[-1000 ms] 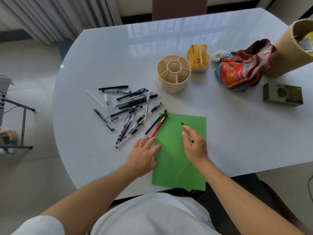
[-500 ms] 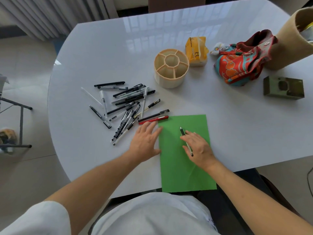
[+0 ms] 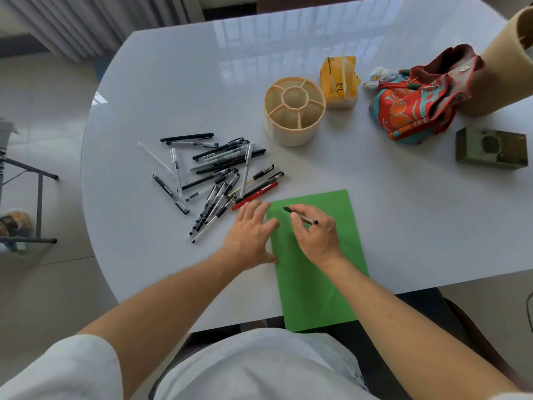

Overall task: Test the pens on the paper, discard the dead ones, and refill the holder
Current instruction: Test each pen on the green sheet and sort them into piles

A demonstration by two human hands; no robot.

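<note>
Right hand [image 3: 315,236] has its fingers pinched around a slim black pen [image 3: 301,216], tip aimed at the top-left of the green paper sheet [image 3: 323,284] lying on the white table [image 3: 375,180]. Left hand [image 3: 252,230] lies flat, fingers spread, pressing the sheet's left edge. I'd keep that edge pinned and scribble lightly near the corner. Compared to half a second back, the pen now leans flatter, pointing left, and the sheet looks slightly turned. Round beige divided holder [image 3: 294,111] sits empty, beyond the loose pen pile [image 3: 219,180].
</note>
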